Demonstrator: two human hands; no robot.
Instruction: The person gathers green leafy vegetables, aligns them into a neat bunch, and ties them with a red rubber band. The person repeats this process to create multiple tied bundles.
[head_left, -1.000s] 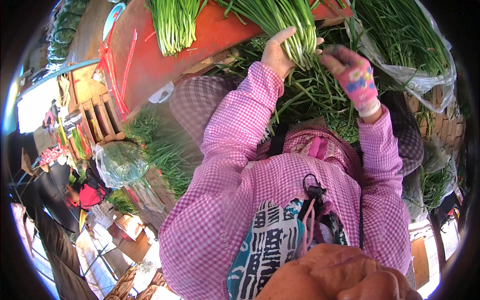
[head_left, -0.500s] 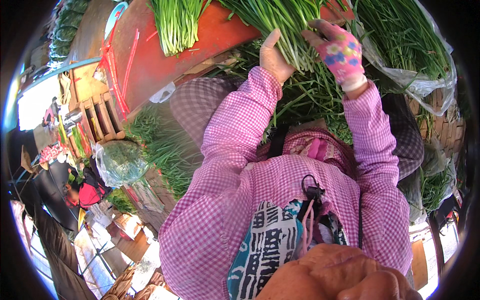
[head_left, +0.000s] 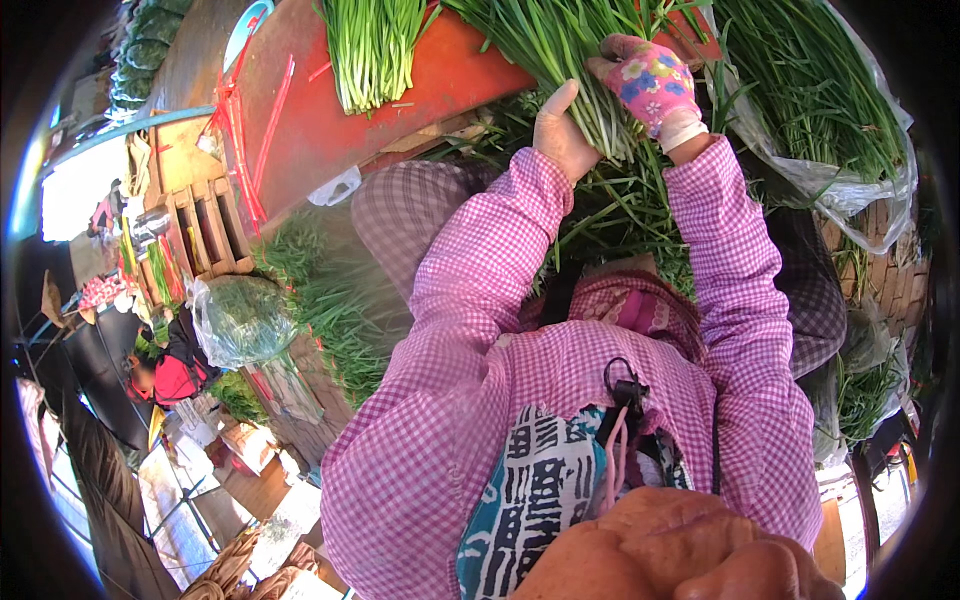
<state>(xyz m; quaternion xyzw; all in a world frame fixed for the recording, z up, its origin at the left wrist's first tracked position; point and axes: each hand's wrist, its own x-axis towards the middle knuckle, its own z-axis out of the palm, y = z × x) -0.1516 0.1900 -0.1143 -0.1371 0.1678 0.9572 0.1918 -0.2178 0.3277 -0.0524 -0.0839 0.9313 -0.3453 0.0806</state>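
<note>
My left hand [head_left: 560, 135] is bare and presses against the lower end of a bundle of long green chives [head_left: 565, 45] that lies on a red board [head_left: 420, 85]. My right hand [head_left: 650, 85], in a pink flowered glove, grips the same bundle from the right side. Both pink checked sleeves reach forward to it. A second chive bundle [head_left: 370, 45] lies further left on the board, untouched.
A clear plastic bag of greens [head_left: 820, 110] sits at the right. Loose chives [head_left: 330, 310] cover the ground below the board. A wrapped bunch of greens [head_left: 240, 320] and wooden crates [head_left: 205, 225] stand at the left, where a person in red [head_left: 170, 375] crouches.
Both hands have moved up and closer together on the chive bundle; the gloved right hand rose from lower right onto the bundle.
</note>
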